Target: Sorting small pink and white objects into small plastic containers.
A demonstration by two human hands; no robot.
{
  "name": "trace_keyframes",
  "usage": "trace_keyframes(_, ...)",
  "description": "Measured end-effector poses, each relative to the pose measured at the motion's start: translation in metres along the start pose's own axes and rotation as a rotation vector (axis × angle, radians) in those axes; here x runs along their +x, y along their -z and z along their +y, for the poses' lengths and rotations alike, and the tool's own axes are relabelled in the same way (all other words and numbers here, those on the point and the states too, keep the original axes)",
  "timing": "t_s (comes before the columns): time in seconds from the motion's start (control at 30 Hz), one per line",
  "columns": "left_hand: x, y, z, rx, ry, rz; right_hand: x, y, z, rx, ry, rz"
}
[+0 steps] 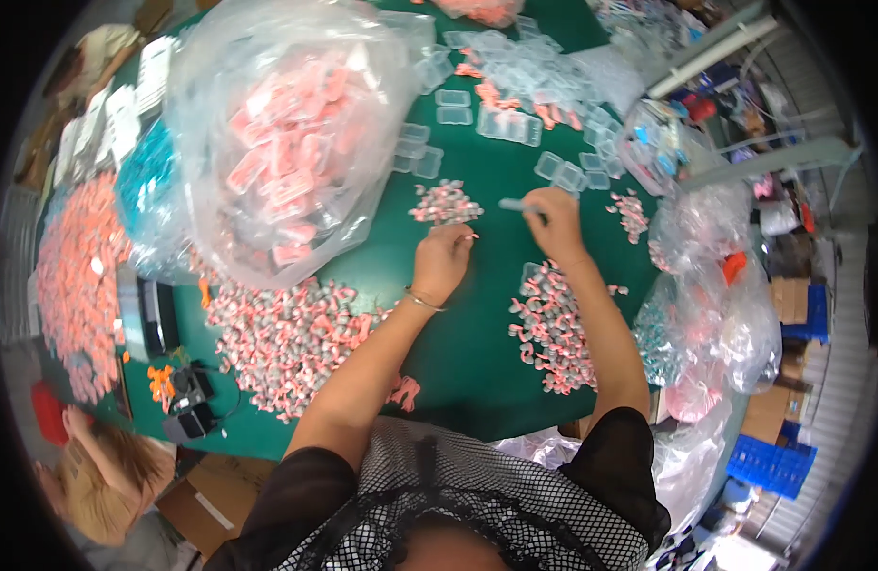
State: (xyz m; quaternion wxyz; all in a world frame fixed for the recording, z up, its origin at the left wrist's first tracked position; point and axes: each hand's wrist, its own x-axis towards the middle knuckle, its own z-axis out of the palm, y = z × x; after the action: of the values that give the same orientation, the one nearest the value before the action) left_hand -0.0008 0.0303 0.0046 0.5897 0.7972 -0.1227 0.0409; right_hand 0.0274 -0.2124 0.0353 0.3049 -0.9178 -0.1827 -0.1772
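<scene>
On my remote feed I read piece-picking: left hand [442,265], fingers pinching a pink bit [473,236] at the near edge of the small pink-and-grey pile [446,202]; right hand [557,225], fingers gripping a pale flat piece [511,204] right of that pile, next move likely wanting it steady.

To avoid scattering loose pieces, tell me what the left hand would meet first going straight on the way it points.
Most likely the small heap of pink-and-grey pieces just ahead of the left hand, though the hand's height above the green table is hard to judge.
</scene>
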Motion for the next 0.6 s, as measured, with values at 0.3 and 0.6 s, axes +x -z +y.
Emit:
trace_keyframes(0.3, -0.004, -0.021, 0.004, 0.04, -0.019, -0.057, -0.032, 0.015, -0.014, -0.205, 0.139, -0.249)
trace_keyframes(0.6, 0.012, -0.041, 0.013, -0.027, -0.115, -0.08, -0.058, 0.066, 0.103, -0.715, -0.428, 0.288)
